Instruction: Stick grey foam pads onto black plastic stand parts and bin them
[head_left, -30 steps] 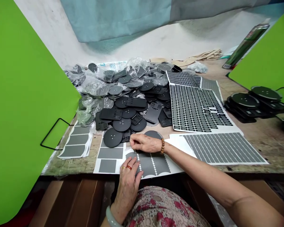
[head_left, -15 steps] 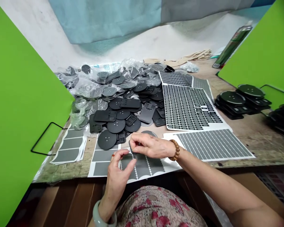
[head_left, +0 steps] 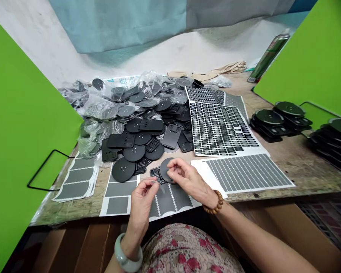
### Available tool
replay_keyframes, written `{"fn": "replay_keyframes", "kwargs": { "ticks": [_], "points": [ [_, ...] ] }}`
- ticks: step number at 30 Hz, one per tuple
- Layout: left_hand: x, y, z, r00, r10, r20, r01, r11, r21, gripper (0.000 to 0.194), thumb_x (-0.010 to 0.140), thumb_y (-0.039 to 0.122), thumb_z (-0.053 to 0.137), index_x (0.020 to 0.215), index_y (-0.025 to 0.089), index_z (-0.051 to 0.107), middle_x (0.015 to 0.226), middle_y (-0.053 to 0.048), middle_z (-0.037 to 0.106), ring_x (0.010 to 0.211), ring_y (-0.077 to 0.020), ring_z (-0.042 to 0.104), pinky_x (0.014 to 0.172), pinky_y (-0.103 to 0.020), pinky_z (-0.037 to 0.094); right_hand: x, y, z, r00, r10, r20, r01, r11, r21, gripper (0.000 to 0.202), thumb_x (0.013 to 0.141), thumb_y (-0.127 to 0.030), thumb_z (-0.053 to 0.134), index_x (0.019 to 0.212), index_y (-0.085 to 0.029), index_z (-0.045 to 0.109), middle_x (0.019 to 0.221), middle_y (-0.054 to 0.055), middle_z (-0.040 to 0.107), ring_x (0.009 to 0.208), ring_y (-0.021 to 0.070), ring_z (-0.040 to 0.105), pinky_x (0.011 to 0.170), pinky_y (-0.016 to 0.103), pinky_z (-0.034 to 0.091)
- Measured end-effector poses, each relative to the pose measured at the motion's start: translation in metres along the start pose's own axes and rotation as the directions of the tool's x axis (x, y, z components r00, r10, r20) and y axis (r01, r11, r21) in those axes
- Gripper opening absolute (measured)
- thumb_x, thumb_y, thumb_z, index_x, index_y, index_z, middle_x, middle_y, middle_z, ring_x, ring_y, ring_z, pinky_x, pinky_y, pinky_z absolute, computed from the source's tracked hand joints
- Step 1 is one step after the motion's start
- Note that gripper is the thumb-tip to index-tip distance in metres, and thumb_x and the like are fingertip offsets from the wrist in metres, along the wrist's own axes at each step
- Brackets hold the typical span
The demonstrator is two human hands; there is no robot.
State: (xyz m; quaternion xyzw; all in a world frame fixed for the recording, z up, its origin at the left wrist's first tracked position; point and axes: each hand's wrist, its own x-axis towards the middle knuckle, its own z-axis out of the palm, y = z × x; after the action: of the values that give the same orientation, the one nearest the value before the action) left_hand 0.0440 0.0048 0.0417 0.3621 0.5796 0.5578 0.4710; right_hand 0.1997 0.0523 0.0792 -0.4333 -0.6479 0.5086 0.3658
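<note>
pale green bangle (head_left: 119,254), left | brown bead bracelet (head_left: 216,203), right | floral garment (head_left: 187,248)

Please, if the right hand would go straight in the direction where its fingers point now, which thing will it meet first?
Most likely the dark round disc, directly ahead of the fingertips of the right hand. The depth is unclear in this view, so the hand might pass above it.

Discs (head_left: 123,169) left of sheet (head_left: 224,129)

A workshop is suggested by black plastic discs (head_left: 123,169) heaped across a worn wooden worktop (head_left: 275,167), its front edge left rough.
</note>
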Motion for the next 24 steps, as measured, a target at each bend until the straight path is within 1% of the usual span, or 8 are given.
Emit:
{"fn": "replay_keyframes", "kwargs": {
  "ticks": [2,6,9,13,15,18,21,24],
  "points": [
    [-0.001,0.002,0.004,0.997,-0.072,-0.015,0.069,0.99,-0.124,0.022,0.067,0.036,0.071,0.075,0.016,0.065,0.094,-0.006,0.068,0.087,-0.0161,0.059,0.082,-0.029,0.044,-0.012,0.01,0.006,0.993,0.113,-0.029,-0.107,0.98,0.165,0.02,0.08,-0.034,0.06,0.089,-0.019,0.049,0.069,-0.005,0.047,0.06,0.0089,0.044,0.056,0.022,0.036],
    [-0.007,0.001,0.015,0.987,-0.148,0.065,0.16,0.951,-0.264,0.025,0.067,0.034,0.073,0.082,0.015,0.067,0.088,-0.005,0.066,0.082,-0.0142,0.058,0.079,-0.027,0.044,-0.033,0.026,0.022,0.967,0.256,0.004,-0.237,0.89,0.39,0.031,0.074,-0.041,0.066,0.083,-0.018,0.048,0.062,-0.006,0.047,0.054,0.0076,0.04,0.051,0.02,0.03],
    [-0.01,-0.002,0.021,0.98,-0.173,0.096,0.193,0.94,-0.282,0.025,0.069,0.034,0.072,0.084,0.015,0.068,0.086,-0.004,0.065,0.081,-0.0129,0.057,0.077,-0.025,0.044,-0.04,0.031,0.027,0.954,0.296,-0.041,-0.247,0.858,0.45,0.032,0.074,-0.044,0.066,0.078,-0.017,0.049,0.061,-0.005,0.049,0.055,0.0079,0.041,0.053,0.021,0.032],
    [-0.01,-0.006,0.024,0.98,-0.169,0.104,0.187,0.961,-0.203,0.025,0.073,0.037,0.068,0.087,0.016,0.068,0.087,-0.004,0.066,0.081,-0.0129,0.057,0.078,-0.025,0.045,-0.04,0.033,0.022,0.957,0.283,-0.057,-0.229,0.864,0.449,0.031,0.077,-0.044,0.063,0.074,-0.017,0.049,0.062,-0.003,0.05,0.056,0.0083,0.041,0.056,0.022,0.033],
    [-0.009,-0.01,0.024,0.989,-0.116,0.093,0.125,0.988,-0.091,0.025,0.073,0.037,0.067,0.088,0.017,0.068,0.09,-0.005,0.066,0.082,-0.015,0.058,0.079,-0.028,0.046,-0.038,0.033,0.015,0.966,0.255,-0.048,-0.213,0.885,0.413,0.03,0.079,-0.043,0.061,0.074,-0.017,0.049,0.063,-0.003,0.05,0.057,0.0087,0.041,0.056,0.022,0.032],
    [-0.007,-0.018,0.02,0.993,0.097,0.072,-0.11,0.974,0.2,0.02,0.074,0.033,0.065,0.086,0.018,0.07,0.099,-0.008,0.066,0.09,-0.0205,0.06,0.081,-0.034,0.047,-0.033,0.03,0.0,0.981,0.192,-0.005,-0.182,0.939,0.293,0.027,0.08,-0.042,0.06,0.075,-0.017,0.049,0.064,-0.004,0.047,0.059,0.0093,0.039,0.057,0.023,0.031],
    [-0.007,-0.027,0.013,0.94,0.327,0.098,-0.335,0.828,0.45,0.021,0.079,0.028,0.059,0.095,0.019,0.069,0.104,-0.009,0.064,0.099,-0.0224,0.058,0.09,-0.04,0.045,-0.019,0.027,-0.022,0.995,0.085,0.053,-0.09,0.991,0.102,0.023,0.082,-0.038,0.058,0.075,-0.017,0.051,0.07,-0.002,0.047,0.065,0.0109,0.042,0.061,0.024,0.033],
    [-0.008,-0.031,0.005,0.886,0.444,0.137,-0.44,0.707,0.554,0.021,0.083,0.023,0.055,0.1,0.018,0.066,0.103,-0.009,0.063,0.099,-0.0207,0.058,0.091,-0.039,0.045,0.006,0.024,-0.046,0.989,0.011,0.149,-0.006,0.999,-0.034,0.019,0.083,-0.034,0.055,0.076,-0.017,0.052,0.074,-0.001,0.05,0.069,0.012,0.044,0.064,0.025,0.036]
  ]
}}
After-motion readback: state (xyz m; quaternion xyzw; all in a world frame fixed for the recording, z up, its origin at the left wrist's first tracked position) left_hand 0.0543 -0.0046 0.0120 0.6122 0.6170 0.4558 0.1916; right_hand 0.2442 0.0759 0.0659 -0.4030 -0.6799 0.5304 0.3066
